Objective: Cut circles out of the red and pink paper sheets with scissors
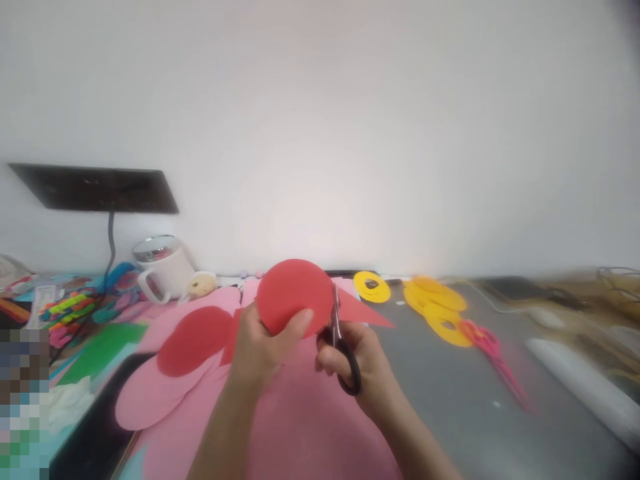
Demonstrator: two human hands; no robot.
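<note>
Left grip (264, 341) firmly clasps red paper disc (295, 293); right grip (367, 363) holds black-handled scissors (337, 321) at disc's right edge; pink scissors (491, 348) lie on gray surface (445, 400).

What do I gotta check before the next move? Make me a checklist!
1. Left hand gripping the red circle: ok.
2. Right hand holding the black-handled scissors: ok.
3. Left thumb apart from the blades: ok, a gap shows.
4. Blades free of paper: cannot tell, they overlap the circle's edge.
5. Pointed red piece separate from the circle: cannot tell, scissors block the view.
6. Pink scissors away from both hands: ok.
</note>
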